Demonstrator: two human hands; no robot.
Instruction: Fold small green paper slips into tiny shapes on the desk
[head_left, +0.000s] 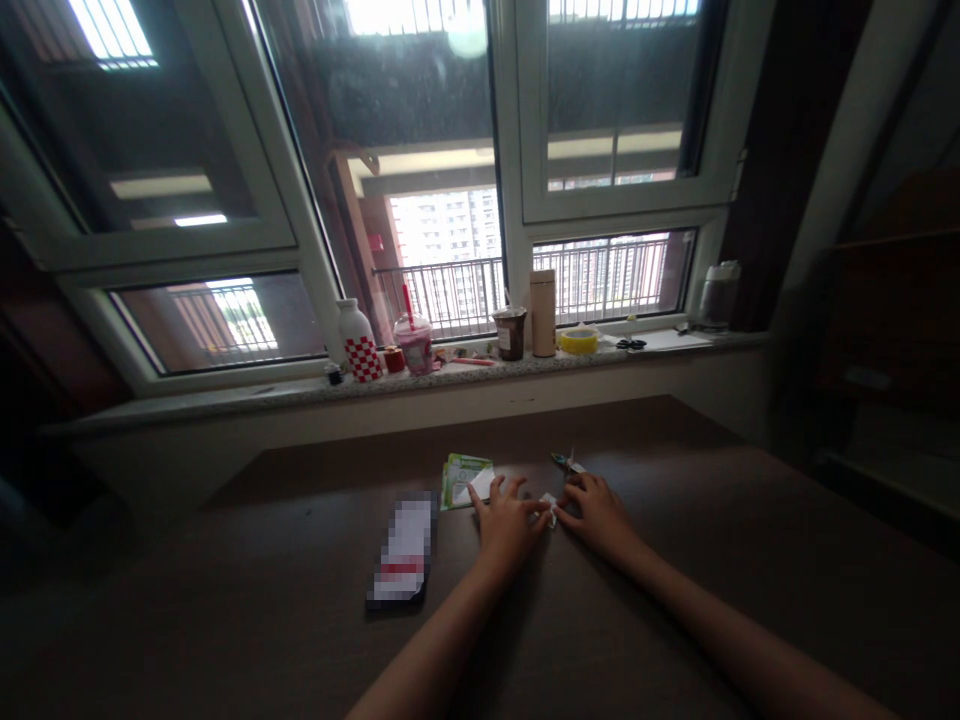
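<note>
My left hand (508, 518) rests low over the brown table, its outer fingers spread toward a small stack of green-and-white packets (459, 484). Its thumb and index finger close on a small white piece of paper (550, 514). From the other side, my right hand (600, 518) has its fingers curled, and the fingertips pinch the same piece. A white paper sheet (480, 484) lies on the packets, just beyond my left fingers. Right behind my right hand is a small pointed item (564, 461), too small to identify. Fine detail between my fingertips is hard to see.
A phone (405, 550) with a blurred-out screen lies left of my left hand. Along the windowsill (300, 392) stand a red-checkered white bottle (361, 345), drink cups (510, 333), a tan cylinder (543, 313), yellow tape (579, 341) and black scissors (631, 344).
</note>
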